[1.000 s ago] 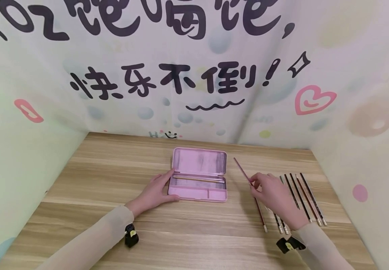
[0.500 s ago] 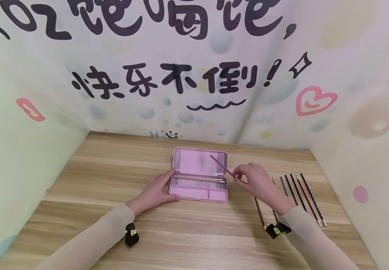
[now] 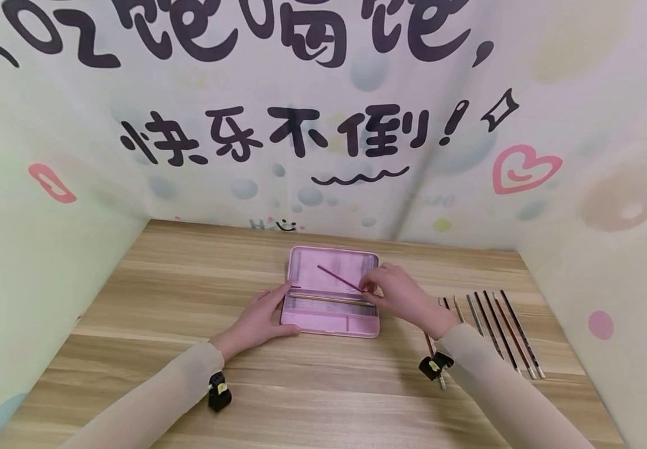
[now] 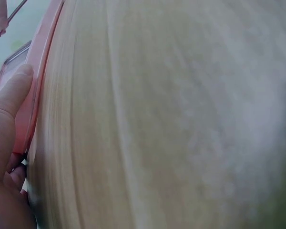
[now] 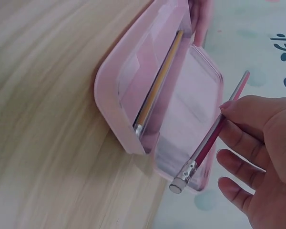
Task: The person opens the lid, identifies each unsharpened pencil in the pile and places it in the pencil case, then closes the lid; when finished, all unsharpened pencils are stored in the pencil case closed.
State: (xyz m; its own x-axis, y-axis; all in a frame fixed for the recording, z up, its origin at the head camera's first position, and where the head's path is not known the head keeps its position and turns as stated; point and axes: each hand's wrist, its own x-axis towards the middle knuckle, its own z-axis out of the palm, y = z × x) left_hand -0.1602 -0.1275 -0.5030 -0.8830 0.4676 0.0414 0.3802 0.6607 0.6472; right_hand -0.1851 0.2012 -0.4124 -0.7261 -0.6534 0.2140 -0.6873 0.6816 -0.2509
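Note:
A pink pencil case [image 3: 314,322] lies with its lid up on the wooden table. Inside its back compartment rests one yellow pencil [image 5: 157,86] with an eraser end. My left hand [image 3: 252,324] grips the left end of the case, with the thumb [image 4: 19,88] on the front rim and the other fingers round the side. Between thumb and forefinger my right hand [image 3: 398,296] pinches a dark pink pencil [image 3: 339,278]. That pencil hangs slantwise above the case, in front of the raised lid [image 5: 193,114]. Its eraser end points toward the right wrist camera, and it appears clear of the case.
Several pencils [image 3: 505,330] lie side by side on the table [image 3: 301,393] to the right. A red-brown pencil [image 3: 441,380] lies partly hidden under my right forearm. A printed cloth wall [image 3: 278,199] stands behind the table, with side walls left and right.
My right hand has carried the dark pink pencil leftward from the row of pencils to above the case. My left hand has stayed on the case.

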